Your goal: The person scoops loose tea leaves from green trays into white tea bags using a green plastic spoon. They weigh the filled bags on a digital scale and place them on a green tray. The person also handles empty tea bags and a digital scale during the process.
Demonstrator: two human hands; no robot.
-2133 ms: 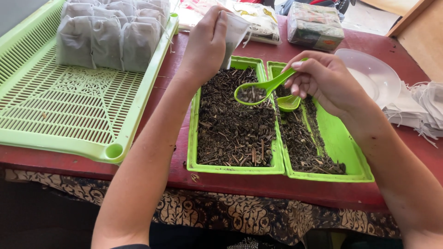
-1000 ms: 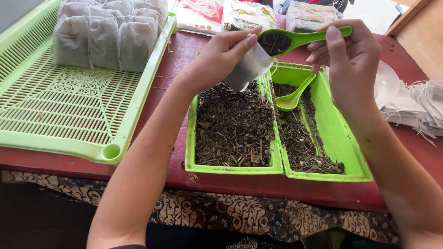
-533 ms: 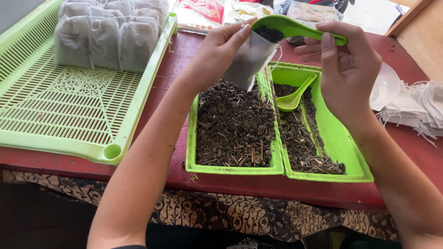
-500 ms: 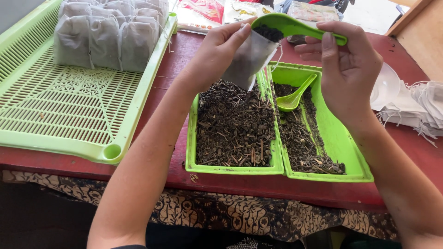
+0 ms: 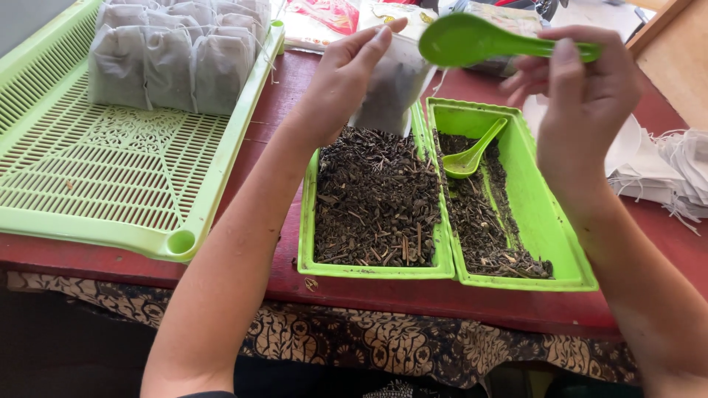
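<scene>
The green scoop (image 5: 472,40) has tipped over since half a second ago — I now see its pale underside, bowl turned down right at the mouth of the small filter bag (image 5: 391,92), where before its dark load faced up. My right hand (image 5: 586,103) grips the scoop's handle, thumb along the top and fingers curled beneath, up above the two trays. My left hand (image 5: 343,81) pinches the bag's upper edge between thumb and fingers, holding it open and upright; the bag hangs just over the far end of the left green tray (image 5: 306,221), and dark contents show through its thin white wall. That left tray is heaped with dark dried leaves and stalks. The right green tray (image 5: 549,214) touches it side by side, holds a thinner strip of the same material, and has a second green scoop (image 5: 472,155) lying in it, bowl towards me. To my left sits the big green slotted tray (image 5: 110,184), with a block of filled bags (image 5: 173,59) packed at its far end. A pile of empty white bags (image 5: 664,166) lies on the red table (image 5: 442,295) at my right.
</scene>
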